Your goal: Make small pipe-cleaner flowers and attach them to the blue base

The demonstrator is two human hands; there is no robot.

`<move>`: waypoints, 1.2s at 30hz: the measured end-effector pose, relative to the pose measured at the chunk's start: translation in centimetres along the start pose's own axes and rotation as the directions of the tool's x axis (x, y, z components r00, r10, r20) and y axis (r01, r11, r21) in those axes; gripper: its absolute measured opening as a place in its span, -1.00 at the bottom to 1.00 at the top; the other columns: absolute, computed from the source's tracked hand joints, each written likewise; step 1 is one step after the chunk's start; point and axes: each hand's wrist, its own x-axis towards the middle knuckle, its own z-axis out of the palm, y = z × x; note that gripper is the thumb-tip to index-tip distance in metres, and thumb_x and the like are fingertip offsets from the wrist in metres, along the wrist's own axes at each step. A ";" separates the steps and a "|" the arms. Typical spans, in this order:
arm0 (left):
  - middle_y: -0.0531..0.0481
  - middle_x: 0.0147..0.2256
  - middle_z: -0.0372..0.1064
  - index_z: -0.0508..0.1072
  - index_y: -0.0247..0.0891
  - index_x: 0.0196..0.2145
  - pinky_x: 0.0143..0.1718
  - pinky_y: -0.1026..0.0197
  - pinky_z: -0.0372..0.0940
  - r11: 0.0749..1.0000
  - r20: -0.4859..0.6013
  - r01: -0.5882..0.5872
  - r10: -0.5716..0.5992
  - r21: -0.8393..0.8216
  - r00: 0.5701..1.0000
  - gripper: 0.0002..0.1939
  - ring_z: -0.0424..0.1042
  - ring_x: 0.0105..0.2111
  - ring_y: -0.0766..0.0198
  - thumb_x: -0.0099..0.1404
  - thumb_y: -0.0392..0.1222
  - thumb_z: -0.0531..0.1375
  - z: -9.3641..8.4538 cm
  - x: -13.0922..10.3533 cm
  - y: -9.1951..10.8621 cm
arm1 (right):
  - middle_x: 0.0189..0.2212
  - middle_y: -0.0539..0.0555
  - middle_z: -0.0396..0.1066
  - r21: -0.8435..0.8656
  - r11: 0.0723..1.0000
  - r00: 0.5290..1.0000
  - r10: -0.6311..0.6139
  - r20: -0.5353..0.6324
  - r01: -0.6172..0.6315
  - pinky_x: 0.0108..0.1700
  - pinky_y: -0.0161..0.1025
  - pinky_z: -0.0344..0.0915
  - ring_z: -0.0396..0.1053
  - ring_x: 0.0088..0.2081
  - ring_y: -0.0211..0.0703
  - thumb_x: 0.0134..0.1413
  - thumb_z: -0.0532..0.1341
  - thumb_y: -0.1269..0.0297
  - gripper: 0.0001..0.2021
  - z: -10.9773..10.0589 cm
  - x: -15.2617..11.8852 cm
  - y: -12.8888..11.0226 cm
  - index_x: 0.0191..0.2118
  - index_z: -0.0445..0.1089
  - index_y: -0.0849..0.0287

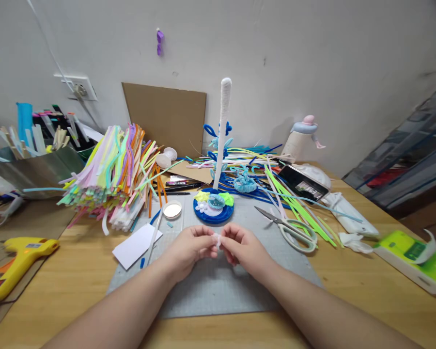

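My left hand (196, 247) and my right hand (240, 242) meet over the grey mat (218, 295), fingertips pinched on a small white fuzzy piece (217, 239). It looks like bent pipe cleaner; most of it is hidden by the fingers. Just beyond them stands a pipe-cleaner craft with a round blue base (214, 218), bearing yellow, green, white and teal shapes. A white wrapped post (223, 126) rises from behind it, with blue loops and leaves along it. To the right of my right hand lie scissors (294, 232) with pale green handles, blades apart.
On the left are a bundle of coloured pipe cleaners (112, 179), a yellow glue gun (25, 252) and a white card (136, 246). At right lie green pipe cleaners (298, 203), a phone (305, 182), a tissue pack (352, 215) and a green box (414, 257). Cardboard (167, 116) leans on the wall.
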 end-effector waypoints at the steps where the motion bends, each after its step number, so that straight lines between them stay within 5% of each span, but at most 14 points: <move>1: 0.05 -0.54 0.34 0.39 -0.38 -0.47 -0.51 0.41 0.25 0.998 0.025 0.042 -0.041 -0.048 0.999 -0.81 0.30 -0.59 0.49 -0.04 -0.27 0.32 -0.2 0.0 0.1 | -0.61 -0.11 0.26 -0.009 0.999 0.999 -0.045 0.024 0.045 -0.68 -0.44 0.04 0.11 -0.69 -0.41 -0.04 0.17 0.21 -0.84 -0.2 0.0 -0.1 -0.38 0.23 0.17; 4: 0.04 -0.53 0.33 0.42 -0.39 -0.43 -0.51 0.47 0.26 0.984 0.075 0.120 -0.111 -0.131 0.991 -0.86 0.30 -0.59 0.51 -0.01 -0.34 0.29 -0.6 -0.1 0.4 | -0.45 -0.02 0.35 -0.091 0.981 0.984 -0.164 0.071 0.170 -0.57 -0.42 0.17 0.23 -0.58 -0.39 -0.01 0.19 0.22 -0.83 -0.9 -0.1 -0.3 -0.30 0.31 0.19; 15: 0.04 -0.55 0.35 0.41 -0.38 -0.41 -0.53 0.49 0.29 0.955 0.212 0.223 -0.180 -0.197 0.960 -0.89 0.34 -0.61 0.51 0.04 -0.39 0.26 -1.2 -0.4 0.7 | -0.48 0.01 0.39 -0.301 0.895 0.944 -0.316 0.091 0.329 -0.44 -0.37 0.27 0.31 -0.52 -0.33 0.02 0.18 0.27 -0.88 -1.4 -0.6 -0.6 -0.33 0.37 0.21; 21: 0.03 -0.53 0.37 0.36 -0.36 -0.44 -0.53 0.44 0.28 0.978 0.187 0.183 -0.161 -0.106 0.969 -0.86 0.33 -0.61 0.50 0.02 -0.37 0.27 -1.0 -0.6 0.9 | -0.47 -0.01 0.36 -0.277 0.899 0.939 -0.310 0.147 0.340 -0.43 -0.38 0.26 0.29 -0.49 -0.33 0.01 0.16 0.33 -0.94 -1.3 -0.7 -0.4 -0.36 0.32 0.20; 27: 0.05 -0.59 0.35 0.32 -0.35 -0.51 -0.56 0.35 0.24 0.998 0.115 0.007 -0.014 0.057 0.993 -0.82 0.28 -0.63 0.44 -0.05 -0.35 0.29 -0.6 -0.5 0.6 | -0.52 -0.04 0.30 -0.387 0.822 0.905 -0.340 0.255 0.418 -0.46 -0.40 0.19 0.23 -0.51 -0.34 -0.05 0.09 0.50 -0.89 -1.2 -0.7 -0.5 -0.38 0.30 0.20; 36: 0.04 -0.59 0.35 0.33 -0.35 -0.50 -0.55 0.34 0.23 0.998 0.138 0.069 -0.068 -0.001 0.988 -0.83 0.30 -0.62 0.43 -0.05 -0.36 0.29 -0.6 -0.5 0.4 | -0.55 -0.07 0.27 -0.478 0.724 0.868 -0.427 0.254 0.497 -0.50 -0.44 0.12 0.17 -0.54 -0.38 -0.08 0.08 0.51 -0.88 -1.3 -0.8 -0.2 -0.41 0.29 0.19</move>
